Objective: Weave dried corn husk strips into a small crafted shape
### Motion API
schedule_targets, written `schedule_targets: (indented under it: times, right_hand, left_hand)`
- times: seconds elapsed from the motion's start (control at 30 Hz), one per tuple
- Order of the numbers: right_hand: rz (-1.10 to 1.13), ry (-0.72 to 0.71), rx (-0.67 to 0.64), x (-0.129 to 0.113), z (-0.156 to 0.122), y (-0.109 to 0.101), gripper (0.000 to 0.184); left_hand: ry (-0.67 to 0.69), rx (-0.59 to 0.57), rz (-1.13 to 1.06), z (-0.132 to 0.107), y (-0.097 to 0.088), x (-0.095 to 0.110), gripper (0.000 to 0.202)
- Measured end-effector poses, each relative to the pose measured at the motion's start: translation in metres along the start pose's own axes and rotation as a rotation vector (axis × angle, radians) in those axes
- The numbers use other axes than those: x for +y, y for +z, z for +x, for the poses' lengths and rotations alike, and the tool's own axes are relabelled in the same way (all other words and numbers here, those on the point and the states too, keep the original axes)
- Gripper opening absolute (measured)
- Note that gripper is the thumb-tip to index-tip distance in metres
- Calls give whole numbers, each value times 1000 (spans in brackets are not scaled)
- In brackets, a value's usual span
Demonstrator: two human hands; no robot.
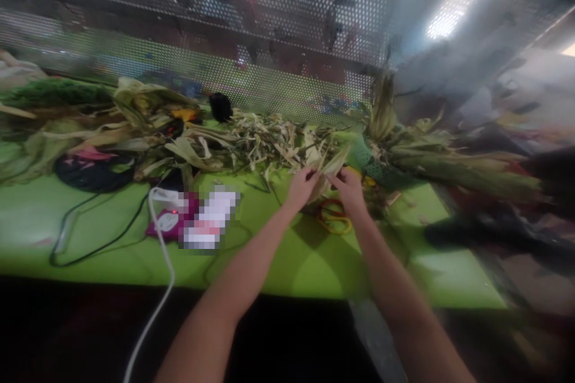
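Between my two hands is a pale, dry corn husk (336, 163). My left hand (302, 187) pinches it from the left side, fingers pressed together. On the other side my right hand (349, 189) grips the husk between thumb and fingers. Just below the hands lie scissors with red and yellow handles (335, 218) on the green tabletop (278, 269). Behind the hands spreads a heap of shredded husk strips (269, 140). The picture is somewhat blurred, so the fingertips are not sharp.
A green basket (366, 158) with husk bundles (458, 170) stands at the right. Left lie a black round object (94, 170), a purple item (166, 224), a pixelated rectangle (211, 218) and a white cable (167, 263). Perforated metal (287, 66) rises behind.
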State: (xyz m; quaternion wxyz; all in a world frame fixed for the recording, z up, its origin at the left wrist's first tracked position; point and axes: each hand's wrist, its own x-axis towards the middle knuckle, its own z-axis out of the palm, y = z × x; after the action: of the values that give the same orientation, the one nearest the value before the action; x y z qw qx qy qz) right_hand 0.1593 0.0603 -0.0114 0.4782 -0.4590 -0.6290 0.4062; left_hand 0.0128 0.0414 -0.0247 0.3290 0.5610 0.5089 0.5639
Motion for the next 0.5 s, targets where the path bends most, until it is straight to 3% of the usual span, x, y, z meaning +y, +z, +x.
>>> schedule_targets:
  times: [0.17, 0.37, 0.5]
  right_hand:
    - [26, 33, 26, 5, 2, 1, 26]
    - [19, 9, 98, 2, 1, 5, 19]
    - [7, 34, 174, -1, 0, 4, 19]
  left_hand:
    - [-66, -13, -94, 2, -1, -2, 21]
    - [-117, 69, -324, 3, 4, -12, 18]
    - [-292, 101, -509, 3, 2, -10, 16]
